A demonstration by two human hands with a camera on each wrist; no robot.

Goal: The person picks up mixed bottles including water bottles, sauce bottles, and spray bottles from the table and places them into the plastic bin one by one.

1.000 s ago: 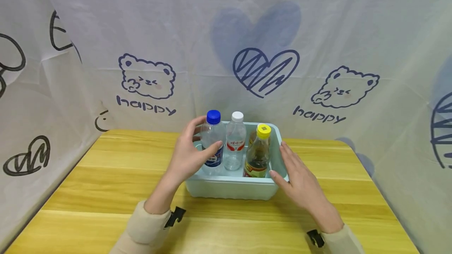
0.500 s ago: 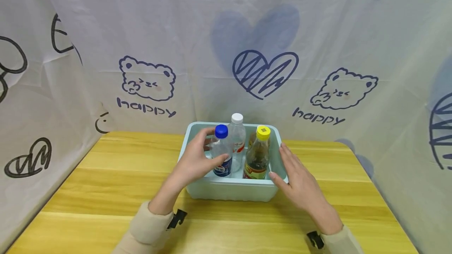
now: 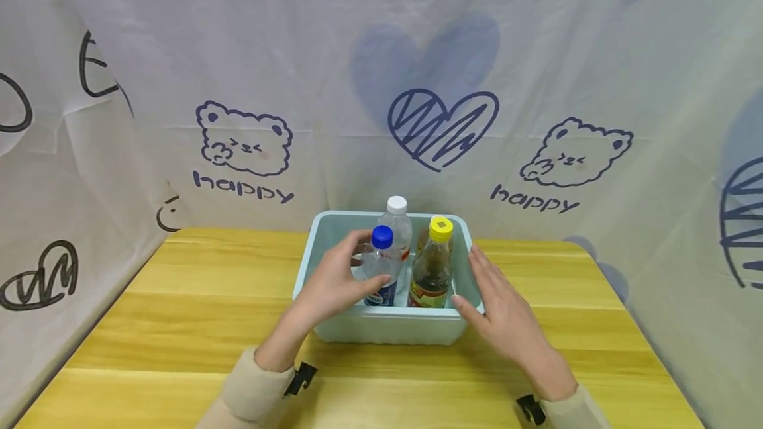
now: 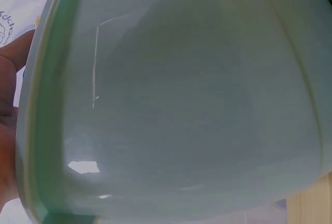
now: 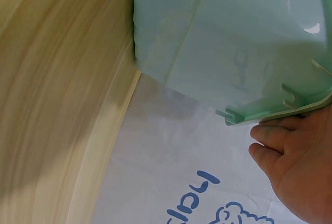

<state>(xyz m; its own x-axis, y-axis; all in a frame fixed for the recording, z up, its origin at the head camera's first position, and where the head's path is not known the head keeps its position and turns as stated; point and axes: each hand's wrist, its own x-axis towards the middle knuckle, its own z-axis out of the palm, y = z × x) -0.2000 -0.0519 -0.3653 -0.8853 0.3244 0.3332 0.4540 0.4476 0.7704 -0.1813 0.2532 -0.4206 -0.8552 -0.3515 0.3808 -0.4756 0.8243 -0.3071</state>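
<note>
In the head view my left hand (image 3: 336, 280) holds a clear plastic bottle (image 3: 381, 263) with a blue cap and blue label, thumb in front and fingers behind. The bottle stands inside a pale green plastic bin (image 3: 387, 328), its lower end hidden by the front wall. My right hand (image 3: 507, 310) rests along the bin's right rim, fingers straight on the outside and thumb near the front corner. Just behind the blue-capped bottle is a clear bottle (image 3: 396, 227) with a white cap. To its right stands a yellow-capped bottle (image 3: 432, 267) with dark contents.
The bin sits on a wooden table (image 3: 179, 323) near its back edge. A brownish item (image 3: 423, 240), mostly hidden, is behind the yellow-capped bottle. A printed white cloth (image 3: 346, 85) hangs behind the table and at both sides.
My left hand has moved the blue-capped bottle rightward and lower into the bin, so it now partly covers the white-capped bottle. My right hand has stayed at the right rim.
</note>
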